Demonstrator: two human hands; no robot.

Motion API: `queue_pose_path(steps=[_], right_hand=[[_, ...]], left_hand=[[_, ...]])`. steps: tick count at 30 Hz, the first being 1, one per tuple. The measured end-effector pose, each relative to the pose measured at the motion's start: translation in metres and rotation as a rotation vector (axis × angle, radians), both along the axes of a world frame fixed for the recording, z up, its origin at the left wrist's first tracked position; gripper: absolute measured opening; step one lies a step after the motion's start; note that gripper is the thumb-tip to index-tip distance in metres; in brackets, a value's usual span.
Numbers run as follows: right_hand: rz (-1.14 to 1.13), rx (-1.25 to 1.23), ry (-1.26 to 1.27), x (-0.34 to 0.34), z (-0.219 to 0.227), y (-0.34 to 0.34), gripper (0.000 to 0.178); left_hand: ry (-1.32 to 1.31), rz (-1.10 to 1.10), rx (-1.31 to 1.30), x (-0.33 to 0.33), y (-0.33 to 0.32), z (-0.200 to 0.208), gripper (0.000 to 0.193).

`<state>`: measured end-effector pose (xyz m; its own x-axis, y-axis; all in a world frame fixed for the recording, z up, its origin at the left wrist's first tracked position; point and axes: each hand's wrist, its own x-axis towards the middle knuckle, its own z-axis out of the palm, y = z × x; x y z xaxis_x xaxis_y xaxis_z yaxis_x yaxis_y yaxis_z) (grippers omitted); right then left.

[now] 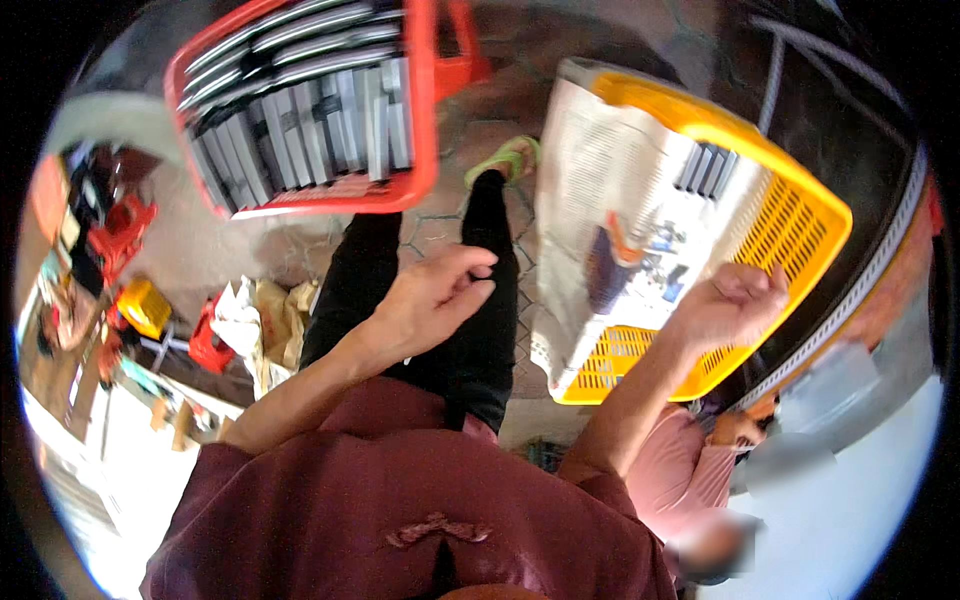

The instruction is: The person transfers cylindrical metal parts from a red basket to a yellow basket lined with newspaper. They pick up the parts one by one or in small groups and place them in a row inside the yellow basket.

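My left hand (pixel 437 302) is raised in front of my black trousers, its fingers curled loosely in toward the thumb; nothing shows in it. Over the near right part of a yellow plastic crate (pixel 835 215) is my right hand (pixel 735 305), slightly blurred and with the fingers folded in; whatever they may hold is hidden. Printed paper sheets (pixel 580 150) line the crate and hang over its left side. Several short grey bars (pixel 706 170) lie side by side on the paper. Ahead on the left, a red basket (pixel 427 110) holds rows of similar grey bars (pixel 290 135).
A person in a pink shirt (pixel 680 460) is close by on my right. White and brown bags (pixel 270 325), a small yellow crate (pixel 145 308) and red plastic items (pixel 125 235) stand to the left. A metal frame (pixel 850 265) runs along the right.
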<state>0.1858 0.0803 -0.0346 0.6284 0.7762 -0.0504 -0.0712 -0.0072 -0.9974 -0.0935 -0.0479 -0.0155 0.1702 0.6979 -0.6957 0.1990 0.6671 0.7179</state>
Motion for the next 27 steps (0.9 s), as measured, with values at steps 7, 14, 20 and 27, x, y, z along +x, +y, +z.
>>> queue_pose_path(steps=[7, 14, 20, 27], right_hand=[[0.903, -0.347, -0.266, -0.245, -0.012, -0.05, 0.025], [1.105, -0.579, -0.876, -0.379, -0.07, -0.094, 0.087], [0.915, -0.683, -0.877, -0.4, -0.078, -0.113, 0.08], [0.858, -0.766, -0.799, -0.415, -0.083, -0.121, 0.058]], left_hand=[[0.082, 0.088, 0.095, -0.113, -0.046, 0.021, 0.029], [0.14, 0.209, 0.013, -0.203, -0.09, 0.016, 0.027], [0.062, 0.237, 0.004, -0.232, -0.106, 0.011, 0.027], [0.009, 0.39, 0.032, -0.253, -0.115, -0.01, 0.024]])
